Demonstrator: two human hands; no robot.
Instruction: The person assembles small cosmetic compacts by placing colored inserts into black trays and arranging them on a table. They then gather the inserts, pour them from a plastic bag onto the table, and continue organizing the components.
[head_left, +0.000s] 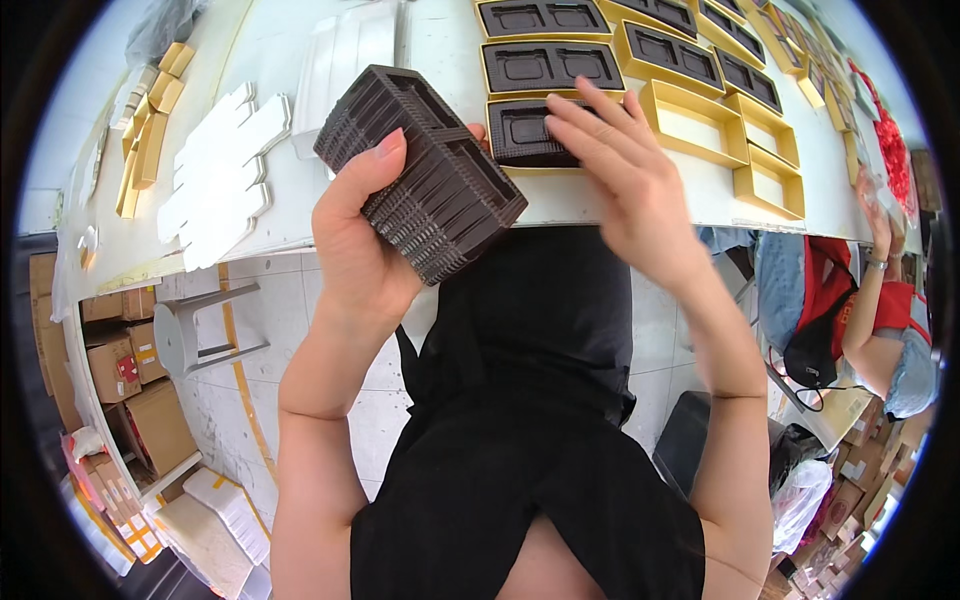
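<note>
A thick stack of nested dark brown plastic trays (425, 180) is gripped in my left hand (360, 210), thumb across its side, just above the table's front edge. My right hand (625, 165) has its fingers stretched out over a gold-rimmed box (535, 170) with a brown tray insert (525, 130) in it. Its fingertips cover the right part of that insert; whether they touch it I cannot tell. Behind it are more gold boxes with brown inserts (550, 67). To the right lie several gold boxes without inserts (695, 122).
Flat white card pieces (225, 170) lie on the left of the white table (560, 212), near gold boxes (150, 145). Clear plastic (345, 55) lies behind the tray stack. A grey stool (190, 335) and cartons (150, 420) stand below left. Another person's arm (870, 290) is at the right.
</note>
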